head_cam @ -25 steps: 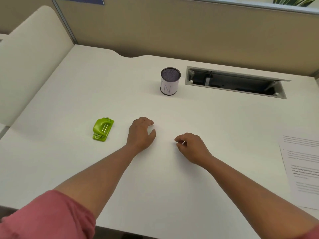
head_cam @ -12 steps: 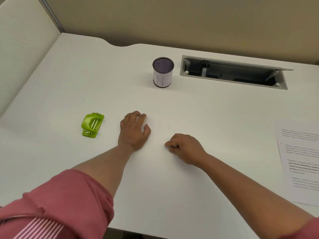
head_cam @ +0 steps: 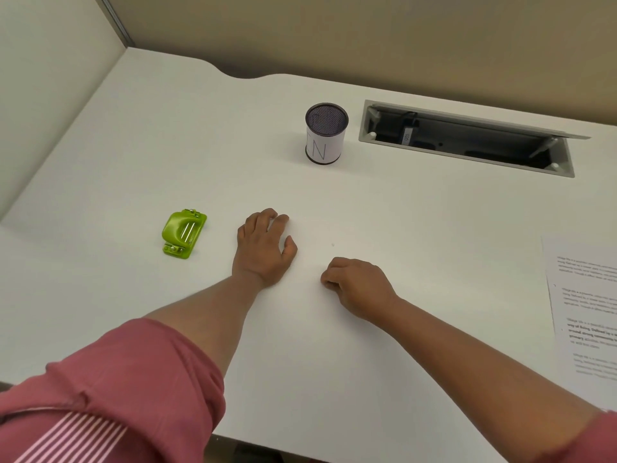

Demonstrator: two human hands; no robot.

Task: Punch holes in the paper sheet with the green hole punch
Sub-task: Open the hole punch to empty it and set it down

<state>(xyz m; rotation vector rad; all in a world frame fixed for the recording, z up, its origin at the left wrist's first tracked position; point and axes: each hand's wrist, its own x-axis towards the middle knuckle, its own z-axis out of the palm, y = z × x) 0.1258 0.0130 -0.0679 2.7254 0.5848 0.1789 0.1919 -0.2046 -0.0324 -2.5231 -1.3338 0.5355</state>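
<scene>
Both hands idle, green hole punch (head_cam: 184, 233) untouched

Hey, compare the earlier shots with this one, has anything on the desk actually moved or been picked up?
Nothing was picked up or let go. The left hand lies flatter on the desk, fingers straighter than a second ago; the right hand stays loosely curled and empty. The green hole punch, paper sheet and mesh cup kept their places.
</scene>
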